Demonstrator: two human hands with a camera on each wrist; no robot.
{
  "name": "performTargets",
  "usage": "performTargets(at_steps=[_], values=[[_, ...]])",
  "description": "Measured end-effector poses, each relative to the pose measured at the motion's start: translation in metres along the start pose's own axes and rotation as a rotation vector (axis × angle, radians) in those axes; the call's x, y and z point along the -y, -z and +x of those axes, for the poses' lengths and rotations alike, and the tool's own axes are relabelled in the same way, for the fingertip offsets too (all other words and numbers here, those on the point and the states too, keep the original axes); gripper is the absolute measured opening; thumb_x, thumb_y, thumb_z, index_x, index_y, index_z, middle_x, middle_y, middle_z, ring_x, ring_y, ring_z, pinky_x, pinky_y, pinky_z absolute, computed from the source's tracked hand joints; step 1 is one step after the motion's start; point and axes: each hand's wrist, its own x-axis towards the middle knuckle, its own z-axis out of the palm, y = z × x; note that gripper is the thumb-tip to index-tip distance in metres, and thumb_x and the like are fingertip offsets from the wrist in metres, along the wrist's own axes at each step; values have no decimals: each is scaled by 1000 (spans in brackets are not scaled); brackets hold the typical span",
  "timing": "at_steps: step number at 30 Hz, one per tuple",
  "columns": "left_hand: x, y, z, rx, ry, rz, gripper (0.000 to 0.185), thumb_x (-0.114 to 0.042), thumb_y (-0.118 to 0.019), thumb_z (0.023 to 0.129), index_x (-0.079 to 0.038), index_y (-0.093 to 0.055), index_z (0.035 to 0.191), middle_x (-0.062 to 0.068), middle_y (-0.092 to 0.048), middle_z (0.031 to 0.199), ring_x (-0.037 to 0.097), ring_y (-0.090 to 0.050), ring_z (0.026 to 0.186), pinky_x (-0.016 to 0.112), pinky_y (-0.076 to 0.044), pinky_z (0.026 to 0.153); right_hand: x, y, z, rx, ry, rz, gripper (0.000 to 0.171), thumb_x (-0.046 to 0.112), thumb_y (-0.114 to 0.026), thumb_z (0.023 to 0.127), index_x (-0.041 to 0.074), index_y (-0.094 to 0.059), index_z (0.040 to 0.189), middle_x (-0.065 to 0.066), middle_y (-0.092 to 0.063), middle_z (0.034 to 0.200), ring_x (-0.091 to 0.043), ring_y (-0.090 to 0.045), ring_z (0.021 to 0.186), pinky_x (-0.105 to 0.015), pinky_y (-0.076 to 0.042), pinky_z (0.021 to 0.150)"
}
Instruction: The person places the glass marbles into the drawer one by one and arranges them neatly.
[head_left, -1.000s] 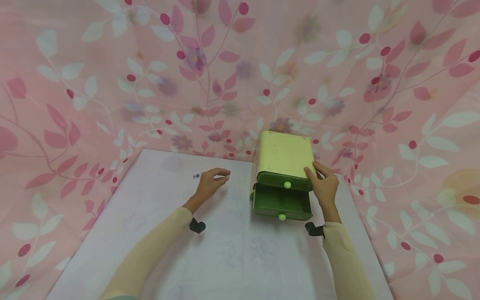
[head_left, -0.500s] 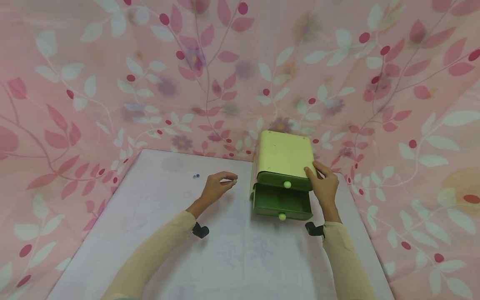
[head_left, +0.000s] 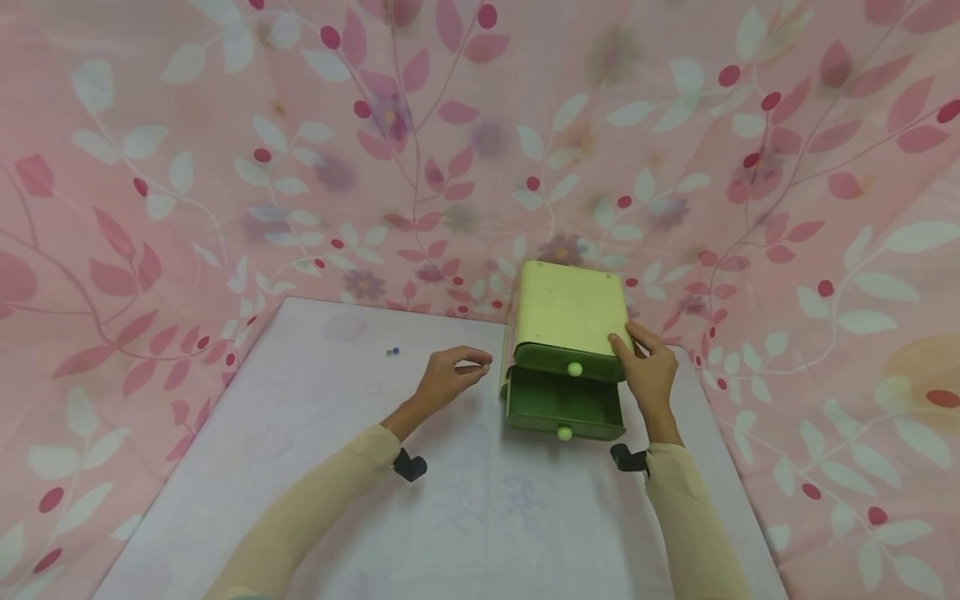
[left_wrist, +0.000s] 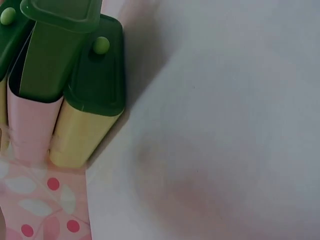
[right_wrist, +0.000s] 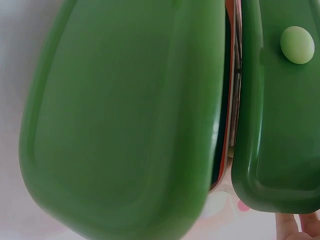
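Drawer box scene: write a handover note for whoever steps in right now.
Left hand: fingertips pinched together beside the box, possibly on a small bead; too small to confirm.
Right hand: grips the box's front right corner.
Lower drawer is pulled out; upper drawer is closed.
Two beads lie on the table, to the left of the left hand.
Done: lower drawer open.
Left, probably: whatever the left hand carries goes into the open drawer, then the two beads, then close it.
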Motion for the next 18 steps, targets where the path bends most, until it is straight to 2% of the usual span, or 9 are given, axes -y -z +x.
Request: performTargets(at_steps=[4,7,11,14,18], values=[[-9,-5,-1,23,-11,-9,24,9,-72,82,2,-71,105,14,-70,103,28,-69,97,39,-56,81,-14,-1,4,-7,-4,2,41,9,-78,83,-8,-66,118,-23,-61,126,-31,-57,119,-36,-48,96],[-23,-7,-2,43,-16,-23,24,13,-69,82,7,-69,106,19,-69,103,31,-68,97,42,-56,82,-28,-2,8,-17,-9,1,42,14,-79,82,-3,-68,119,-17,-62,126,-25,-59,118,-30,-48,96],[-39,-11,-2,67,-29,-28,24,14,-68,82,9,-68,106,20,-69,103,31,-68,97,40,-56,82,-35,-2,9,-28,-9,5,42,17,-81,81,0,-69,118,-13,-64,125,-21,-60,117,-26,-48,95],[-39,-16,-2,82,-31,-40,25,15,-68,82,9,-68,106,20,-69,103,31,-67,97,37,-56,82,-31,-2,8,-24,-2,15,42,15,-80,81,-2,-69,118,-16,-64,125,-25,-59,117,-30,-48,96],[-31,-25,1,105,-12,-67,27,15,-67,82,8,-68,108,19,-69,105,31,-67,98,34,-56,82,-13,0,4,-11,6,13,41,8,-78,82,-8,-66,118,-23,-61,125,-33,-58,118,-39,-47,97]])
